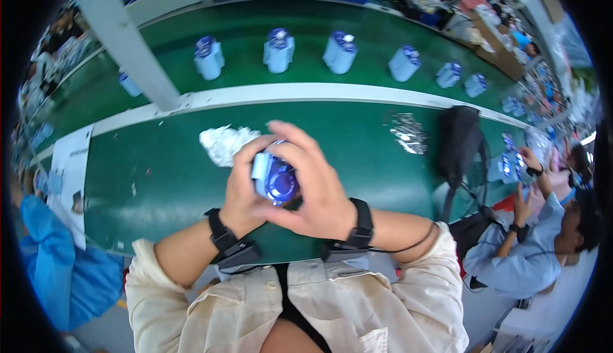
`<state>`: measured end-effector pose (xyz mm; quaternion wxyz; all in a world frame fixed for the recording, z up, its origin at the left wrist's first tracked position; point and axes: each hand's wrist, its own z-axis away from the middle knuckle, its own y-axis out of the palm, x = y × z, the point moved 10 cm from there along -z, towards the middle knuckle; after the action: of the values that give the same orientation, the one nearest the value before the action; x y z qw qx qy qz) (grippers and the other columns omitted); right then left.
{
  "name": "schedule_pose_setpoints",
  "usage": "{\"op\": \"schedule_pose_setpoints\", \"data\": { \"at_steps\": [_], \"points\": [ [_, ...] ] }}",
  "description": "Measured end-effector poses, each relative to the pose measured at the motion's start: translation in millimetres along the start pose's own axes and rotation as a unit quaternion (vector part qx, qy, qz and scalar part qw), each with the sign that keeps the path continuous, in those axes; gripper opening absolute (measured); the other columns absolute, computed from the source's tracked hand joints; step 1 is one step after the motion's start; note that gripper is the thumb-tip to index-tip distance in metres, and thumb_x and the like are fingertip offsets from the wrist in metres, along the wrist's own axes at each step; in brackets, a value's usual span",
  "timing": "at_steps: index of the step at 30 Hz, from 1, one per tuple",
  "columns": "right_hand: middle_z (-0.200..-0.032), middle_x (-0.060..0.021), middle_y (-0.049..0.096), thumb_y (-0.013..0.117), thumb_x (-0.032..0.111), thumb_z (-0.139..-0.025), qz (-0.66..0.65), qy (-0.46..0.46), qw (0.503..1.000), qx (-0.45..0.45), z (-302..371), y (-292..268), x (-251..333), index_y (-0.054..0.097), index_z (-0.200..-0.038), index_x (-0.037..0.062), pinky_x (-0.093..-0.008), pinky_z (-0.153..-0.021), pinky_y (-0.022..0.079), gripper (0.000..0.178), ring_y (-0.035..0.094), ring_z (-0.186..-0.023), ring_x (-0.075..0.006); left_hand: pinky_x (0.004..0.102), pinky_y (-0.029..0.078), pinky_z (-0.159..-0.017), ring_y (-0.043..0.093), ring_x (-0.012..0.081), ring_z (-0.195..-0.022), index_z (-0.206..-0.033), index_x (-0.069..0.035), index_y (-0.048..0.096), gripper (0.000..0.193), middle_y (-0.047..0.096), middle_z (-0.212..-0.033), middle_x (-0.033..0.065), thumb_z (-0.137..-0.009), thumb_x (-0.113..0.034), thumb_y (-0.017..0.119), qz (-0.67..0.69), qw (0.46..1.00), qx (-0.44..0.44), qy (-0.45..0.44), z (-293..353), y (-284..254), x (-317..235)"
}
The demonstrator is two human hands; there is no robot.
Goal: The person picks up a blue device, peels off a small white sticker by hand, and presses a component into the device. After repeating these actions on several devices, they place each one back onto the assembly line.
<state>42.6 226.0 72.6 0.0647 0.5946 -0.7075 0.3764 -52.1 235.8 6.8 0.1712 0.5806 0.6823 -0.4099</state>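
Observation:
Between my two hands, over the green work table (159, 193), is a light-blue plastic device (280, 182) with a shiny purple end turned up toward me. My left hand (238, 190) wraps round its left side, and my right hand (320, 190) curves over its top and right side. Parts of the device are hidden behind the fingers. Just beyond my left hand lies a heap of small white pieces (227, 144), too blurred to name. A pile of small metal parts (408, 134) rests farther right on the table.
Past a white rail (306, 91), a green belt (242, 27) carries several similar blue-and-purple devices (278, 52). A grey post (128, 40) rises at the left. A black bag (457, 142) with cables stands right. Co-workers sit at both sides; the right one (517, 251) handles similar devices.

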Motion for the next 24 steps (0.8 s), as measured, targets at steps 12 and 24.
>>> {"op": "schedule_pose_setpoints", "data": {
  "at_steps": [12, 24],
  "points": [
    [-0.121, -0.0201, 0.052, 0.079, 0.016, -0.068, 0.316, 0.133, 0.936, -0.076, -43.3, -166.5, -225.4, 0.048, -0.122, -0.0005, -0.039, -0.097, 0.043, 0.064, 0.053, -0.11, -0.037, 0.046, 0.035, -0.105, 0.038, 0.0315, -0.132, -0.146, -0.008, 0.013, 0.119, 0.03, -0.142, 0.0174, -0.06, -0.029, 0.092, 0.015, 1.0, 0.015, -0.008, 0.1, -0.3, 4.4],
    [-0.125, -0.0198, 0.059, 0.077, 0.033, -0.074, 0.528, 0.167, 0.828, -0.088, -55.5, -234.1, -283.5, 0.056, -0.127, 0.004, -0.0433, -0.102, 0.041, 0.064, 0.052, -0.121, -0.0363, 0.0431, 0.04, -0.102, 0.043, 0.0316, -0.124, -0.139, -0.001, 0.028, 0.103, 0.039, -0.135, 0.0185, -0.063, -0.032, 0.09, -0.015, 0.998, -0.003, -0.064, 7.8, -18.5, 14.0]
  ]
}}
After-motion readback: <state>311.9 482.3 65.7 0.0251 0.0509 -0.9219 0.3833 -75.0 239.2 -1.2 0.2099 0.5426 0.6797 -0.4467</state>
